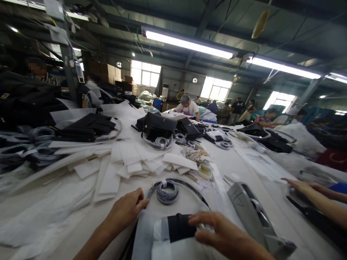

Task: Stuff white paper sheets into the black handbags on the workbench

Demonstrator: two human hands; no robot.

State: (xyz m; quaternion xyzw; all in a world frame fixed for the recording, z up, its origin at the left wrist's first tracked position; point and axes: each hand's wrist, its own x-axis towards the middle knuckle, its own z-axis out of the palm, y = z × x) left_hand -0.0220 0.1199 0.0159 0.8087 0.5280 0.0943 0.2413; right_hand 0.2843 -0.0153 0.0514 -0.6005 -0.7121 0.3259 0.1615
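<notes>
In front of me lies a black bag [179,227], partly wrapped in white sheeting [159,233]. Its long curved strap [189,185] arches away from me on the table. My left hand [130,206] is closed, thumb and fingers pinching the strap's left side. Inside the arch rests a coiled grey cord [167,192] with a white band around it. Over the bag's black part hovers or rests my right hand [217,229], fingers curved and apart from the thumb. Something shiny and clear shows beneath its fingers, too blurred to name; contact is unclear.
A grey tape dispenser [251,213] stands at the right. White foam sheets [127,160] are heaped beyond my left hand. Further back are a black bag [158,124] and a small tub [204,171]. Another person's hands [306,189] work at the right edge.
</notes>
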